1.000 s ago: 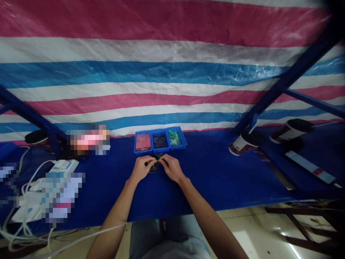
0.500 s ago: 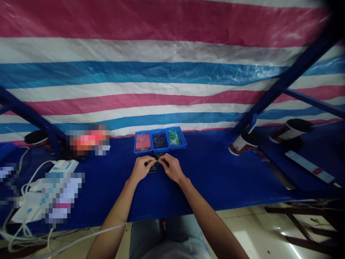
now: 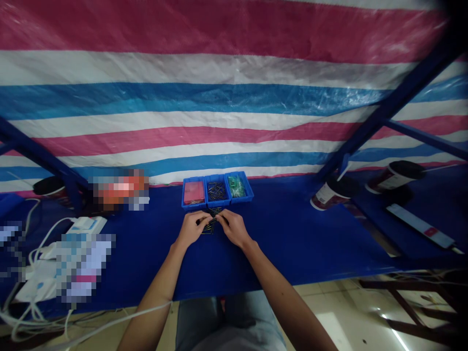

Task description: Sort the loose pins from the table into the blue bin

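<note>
Over a small pile of dark, thin screw-like pieces point(image 3: 208, 229) my two hands meet, fingertips almost touching. My left hand point(image 3: 192, 228) is closed in a pinch, and so is my right hand point(image 3: 233, 227). Whatever sits between the fingertips is too small to make out. Just beyond them three blue bins stand side by side: the left bin point(image 3: 185, 206) holds pink-red flat pieces, the middle bin point(image 3: 218, 202) more of the dark thin pieces, the right bin point(image 3: 245, 199) small green bags or pieces.
White power strips and cables point(image 3: 38, 282) lie at the left. A dark-lidded tub point(image 3: 327, 194) stands right of the bins, with another tub point(image 3: 397, 176) and a phone point(image 3: 420, 225) farther right. Blue metal frame bars point(image 3: 365, 127) slant up at the right; a striped tarp point(image 3: 234, 102) hangs behind.
My right hand has shifted very slightly down, its fingers a little lower. My left hand stays nearly still; both remain pinched over the pile.
</note>
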`<state>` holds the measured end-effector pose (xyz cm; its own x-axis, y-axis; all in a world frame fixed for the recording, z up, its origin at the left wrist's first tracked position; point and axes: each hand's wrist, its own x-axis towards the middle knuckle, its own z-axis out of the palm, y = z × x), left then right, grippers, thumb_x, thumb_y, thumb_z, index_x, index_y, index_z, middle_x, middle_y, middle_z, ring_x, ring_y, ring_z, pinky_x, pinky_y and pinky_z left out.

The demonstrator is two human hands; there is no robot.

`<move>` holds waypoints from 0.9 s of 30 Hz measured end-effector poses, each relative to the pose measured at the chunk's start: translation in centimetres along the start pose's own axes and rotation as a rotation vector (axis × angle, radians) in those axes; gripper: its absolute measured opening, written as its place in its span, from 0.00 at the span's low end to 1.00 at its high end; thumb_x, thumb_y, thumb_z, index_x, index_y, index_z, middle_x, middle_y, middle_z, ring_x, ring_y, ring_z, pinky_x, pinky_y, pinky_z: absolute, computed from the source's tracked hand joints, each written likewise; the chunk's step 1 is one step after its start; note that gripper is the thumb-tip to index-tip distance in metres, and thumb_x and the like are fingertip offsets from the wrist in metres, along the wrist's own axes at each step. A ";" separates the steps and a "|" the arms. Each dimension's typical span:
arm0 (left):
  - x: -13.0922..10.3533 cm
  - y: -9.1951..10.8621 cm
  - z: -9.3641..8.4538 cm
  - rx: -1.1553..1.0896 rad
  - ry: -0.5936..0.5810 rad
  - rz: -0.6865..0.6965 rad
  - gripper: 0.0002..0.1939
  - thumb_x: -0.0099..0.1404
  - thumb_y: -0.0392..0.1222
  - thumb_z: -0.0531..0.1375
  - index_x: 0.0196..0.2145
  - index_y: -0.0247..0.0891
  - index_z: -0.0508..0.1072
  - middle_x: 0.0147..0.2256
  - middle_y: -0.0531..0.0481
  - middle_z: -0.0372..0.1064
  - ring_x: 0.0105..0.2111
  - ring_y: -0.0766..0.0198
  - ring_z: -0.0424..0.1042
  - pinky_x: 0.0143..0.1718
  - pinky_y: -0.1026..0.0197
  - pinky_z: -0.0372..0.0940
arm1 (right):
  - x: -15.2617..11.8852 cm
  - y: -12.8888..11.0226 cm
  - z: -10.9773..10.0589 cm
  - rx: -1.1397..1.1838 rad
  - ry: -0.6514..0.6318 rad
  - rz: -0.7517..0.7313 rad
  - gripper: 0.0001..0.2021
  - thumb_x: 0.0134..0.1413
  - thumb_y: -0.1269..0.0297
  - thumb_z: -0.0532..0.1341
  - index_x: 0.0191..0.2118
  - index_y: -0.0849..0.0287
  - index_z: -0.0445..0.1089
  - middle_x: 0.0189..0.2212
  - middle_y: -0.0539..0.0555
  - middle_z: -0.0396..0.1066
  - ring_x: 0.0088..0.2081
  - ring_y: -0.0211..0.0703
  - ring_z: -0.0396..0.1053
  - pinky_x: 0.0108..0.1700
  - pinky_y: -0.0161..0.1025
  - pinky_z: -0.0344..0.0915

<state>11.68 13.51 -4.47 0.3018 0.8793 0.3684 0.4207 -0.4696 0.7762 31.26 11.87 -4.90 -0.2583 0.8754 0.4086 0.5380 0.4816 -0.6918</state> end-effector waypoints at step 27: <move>0.0 0.1 -0.1 0.015 -0.003 -0.007 0.13 0.69 0.46 0.59 0.32 0.36 0.78 0.26 0.49 0.73 0.25 0.65 0.69 0.32 0.64 0.63 | 0.0 0.1 0.1 0.092 0.044 -0.014 0.08 0.67 0.63 0.56 0.38 0.56 0.72 0.33 0.53 0.71 0.34 0.41 0.70 0.37 0.36 0.64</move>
<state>11.69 13.44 -4.34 0.3011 0.8825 0.3613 0.4359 -0.4644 0.7709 31.21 11.94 -5.02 -0.2283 0.8670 0.4429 0.4585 0.4971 -0.7367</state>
